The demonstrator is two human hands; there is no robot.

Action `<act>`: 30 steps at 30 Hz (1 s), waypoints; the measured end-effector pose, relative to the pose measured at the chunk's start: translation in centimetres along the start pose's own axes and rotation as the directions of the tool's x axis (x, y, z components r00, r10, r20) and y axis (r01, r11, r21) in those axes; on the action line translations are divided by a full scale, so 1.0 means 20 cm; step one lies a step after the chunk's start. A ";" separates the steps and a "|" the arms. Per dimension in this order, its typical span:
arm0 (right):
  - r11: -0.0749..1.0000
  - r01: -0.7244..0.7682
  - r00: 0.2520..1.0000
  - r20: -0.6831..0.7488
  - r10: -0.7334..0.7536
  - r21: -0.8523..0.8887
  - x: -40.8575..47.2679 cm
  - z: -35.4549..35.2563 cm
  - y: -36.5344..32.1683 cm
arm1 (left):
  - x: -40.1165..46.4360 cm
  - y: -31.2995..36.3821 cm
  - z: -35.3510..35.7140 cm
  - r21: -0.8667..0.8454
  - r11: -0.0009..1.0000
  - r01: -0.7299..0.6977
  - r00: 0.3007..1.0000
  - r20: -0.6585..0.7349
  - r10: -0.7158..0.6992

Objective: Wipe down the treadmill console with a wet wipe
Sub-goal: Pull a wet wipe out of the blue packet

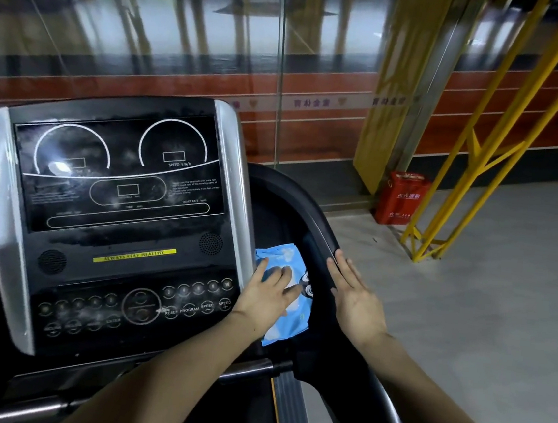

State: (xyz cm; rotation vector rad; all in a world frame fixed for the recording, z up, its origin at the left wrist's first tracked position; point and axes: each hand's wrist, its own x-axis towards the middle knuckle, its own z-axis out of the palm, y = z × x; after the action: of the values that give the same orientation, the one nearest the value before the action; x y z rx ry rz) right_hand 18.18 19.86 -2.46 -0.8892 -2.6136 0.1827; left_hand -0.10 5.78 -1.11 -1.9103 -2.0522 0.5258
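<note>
The treadmill console fills the left half of the view, black with silver side rails, a dusty display and rows of round buttons below. A blue wet-wipe pack lies in the tray just right of the console. My left hand rests flat on the pack with fingers spread. My right hand hovers open beside it, over the black curved handrail, fingers straight and pointing away from me.
A glass wall stands behind the treadmill. A red box sits on the floor at the right, beside a yellow metal frame. Grey floor spreads to the right of the treadmill.
</note>
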 end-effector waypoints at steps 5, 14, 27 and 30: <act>1.000 -0.001 1.000 0.008 0.001 -0.011 0.00 -0.03 -0.02 | -0.03 -0.03 -0.04 -0.103 0.995 0.003 0.997 -0.079 -0.011; 0.970 0.208 0.958 -0.223 -0.178 0.123 -0.01 0.02 -0.17 | -0.27 -0.15 -0.05 -0.031 0.999 0.019 0.975 -0.221 -0.025; 0.973 0.068 0.981 0.165 -0.106 0.221 0.20 0.15 -0.32 | -0.44 -0.20 -0.03 0.005 0.998 0.055 0.996 -0.066 -0.054; 0.979 0.033 0.983 0.172 -0.069 0.200 0.22 0.16 -0.34 | -0.45 -0.19 -0.04 0.003 0.999 0.044 0.998 -0.055 -0.043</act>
State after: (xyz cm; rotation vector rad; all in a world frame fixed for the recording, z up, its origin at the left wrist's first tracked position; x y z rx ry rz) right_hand 9.92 17.15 -2.39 -0.7674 -2.7183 0.5202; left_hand -2.47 -3.29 1.73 -1.8524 -2.0513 0.4612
